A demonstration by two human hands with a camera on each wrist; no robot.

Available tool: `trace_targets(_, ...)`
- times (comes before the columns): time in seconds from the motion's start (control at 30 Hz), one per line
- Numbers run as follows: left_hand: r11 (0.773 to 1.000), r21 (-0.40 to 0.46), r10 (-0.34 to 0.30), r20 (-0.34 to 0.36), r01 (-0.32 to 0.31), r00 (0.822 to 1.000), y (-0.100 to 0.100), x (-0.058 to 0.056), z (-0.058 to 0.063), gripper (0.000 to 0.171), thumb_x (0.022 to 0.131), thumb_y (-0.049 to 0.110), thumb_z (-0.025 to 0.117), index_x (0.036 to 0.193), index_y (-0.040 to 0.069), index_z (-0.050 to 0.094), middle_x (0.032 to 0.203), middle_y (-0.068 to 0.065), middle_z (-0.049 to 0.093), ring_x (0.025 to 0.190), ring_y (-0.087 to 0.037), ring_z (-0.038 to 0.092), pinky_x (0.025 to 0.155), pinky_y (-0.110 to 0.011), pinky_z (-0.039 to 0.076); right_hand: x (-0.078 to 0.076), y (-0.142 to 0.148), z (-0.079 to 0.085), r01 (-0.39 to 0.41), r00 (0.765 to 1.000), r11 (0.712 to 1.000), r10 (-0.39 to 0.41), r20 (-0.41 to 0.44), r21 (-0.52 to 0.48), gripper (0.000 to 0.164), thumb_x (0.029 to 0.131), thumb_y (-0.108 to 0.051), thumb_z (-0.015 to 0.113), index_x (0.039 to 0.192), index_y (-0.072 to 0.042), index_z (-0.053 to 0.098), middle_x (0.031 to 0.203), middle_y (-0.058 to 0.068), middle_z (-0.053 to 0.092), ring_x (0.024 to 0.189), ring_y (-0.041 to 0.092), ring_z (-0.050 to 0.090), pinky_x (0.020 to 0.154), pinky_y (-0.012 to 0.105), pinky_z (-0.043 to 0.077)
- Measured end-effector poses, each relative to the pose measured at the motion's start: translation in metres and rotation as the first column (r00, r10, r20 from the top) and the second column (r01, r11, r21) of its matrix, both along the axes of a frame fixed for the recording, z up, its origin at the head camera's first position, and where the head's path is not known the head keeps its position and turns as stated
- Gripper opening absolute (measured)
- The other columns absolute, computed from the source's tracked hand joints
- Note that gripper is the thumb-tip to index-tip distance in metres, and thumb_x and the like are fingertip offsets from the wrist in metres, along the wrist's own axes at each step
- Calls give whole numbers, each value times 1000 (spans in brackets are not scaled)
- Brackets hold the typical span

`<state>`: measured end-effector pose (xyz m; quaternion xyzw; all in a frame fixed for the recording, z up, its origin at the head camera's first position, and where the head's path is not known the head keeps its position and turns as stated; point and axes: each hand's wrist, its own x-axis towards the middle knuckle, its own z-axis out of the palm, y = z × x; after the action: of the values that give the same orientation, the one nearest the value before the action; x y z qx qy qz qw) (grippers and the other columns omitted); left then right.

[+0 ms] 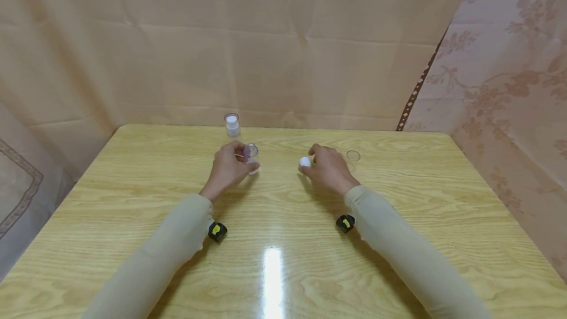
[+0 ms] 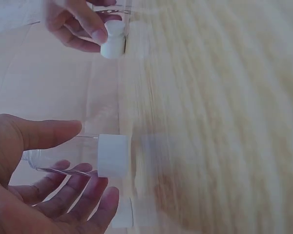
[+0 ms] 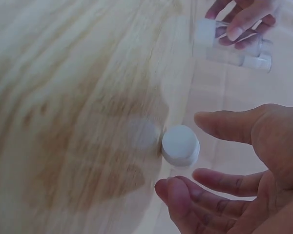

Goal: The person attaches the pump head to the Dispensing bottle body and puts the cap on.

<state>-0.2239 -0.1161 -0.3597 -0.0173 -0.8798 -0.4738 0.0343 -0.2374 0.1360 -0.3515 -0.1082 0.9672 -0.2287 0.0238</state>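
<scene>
My left hand [image 1: 229, 166] is around a clear bottle with a white base [image 2: 112, 156], which stands upright on the table. The thumb lies along one side and the loosely curled fingers along the other, fingertips right at the base. A purplish rim [image 1: 251, 150] shows at the bottle's top. To the right, my right hand [image 1: 329, 167] is at a small white cap-like piece [image 3: 179, 145] standing on the tabletop. In the right wrist view, thumb and fingers are spread to either side of this piece, with a gap on the thumb side.
Behind my left hand, a second clear container with a white top [image 1: 232, 124] stands near the back edge of the wooden table [image 1: 283, 210]. A thin-rimmed clear piece [image 1: 353, 155] is beyond my right hand. A beige curtain [image 1: 266, 53] hangs behind the table.
</scene>
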Motion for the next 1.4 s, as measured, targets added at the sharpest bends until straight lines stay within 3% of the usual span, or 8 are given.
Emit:
trace_targets(0.17,1000,-9,-27,-49,27,998,1,8,3,45,83,7,82,122,-7,63,115,-23,67,105,-36,66,88,-45,56,-4,-4,-3,23,1000,999,-24,19,23,48,90,-31,78,121,2,62,108,16,70,89,29,63,75,42,52)
trace_targets(0.37,996,-4,-89,-55,89,995,4,16,9,47,86,9,81,125,-7,60,116,-21,64,107,-36,62,88,-45,55,-6,-7,-3,22,1000,999,-22,14,38,38,90,-24,75,115,1,63,108,18,69,90,31,63,78,45,53)
trace_targets(0.67,990,2,-137,-79,138,987,11,22,13,46,88,9,79,127,-6,60,121,-21,60,111,-37,59,93,-47,52,1,1,0,-89,996,991,88,-14,-97,35,92,-17,75,122,-1,64,106,16,71,94,30,66,83,45,53)
trace_targets(0.87,986,7,-166,-118,168,979,17,23,12,45,87,8,79,126,-7,61,118,-24,61,110,-37,59,94,-49,51,8,10,3,-216,976,954,206,-68,-206,31,93,-10,74,121,0,67,108,17,67,94,29,66,80,42,56)
trace_targets(1.0,984,21,-175,-135,179,975,21,23,9,43,86,6,79,124,-7,62,115,-26,63,109,-38,60,94,-49,51,14,17,7,-251,968,920,237,-84,-299,28,93,-6,72,120,0,68,110,18,63,95,31,66,81,41,58)
trace_targets(1.2,983,28,-176,-135,182,975,29,25,7,41,85,5,80,122,-4,64,113,-23,62,109,-36,60,96,-47,50,21,27,14,-248,968,886,238,-74,-393,30,94,-2,71,123,-1,68,115,17,61,101,32,65,86,43,57)
trace_targets(1.4,978,-27,-207,-133,206,969,36,26,6,42,84,6,81,123,-1,66,113,-19,61,109,-34,60,95,-46,50,26,34,18,-237,968,852,250,-35,-466,33,95,1,68,128,2,65,121,19,58,104,33,65,86,42,57)
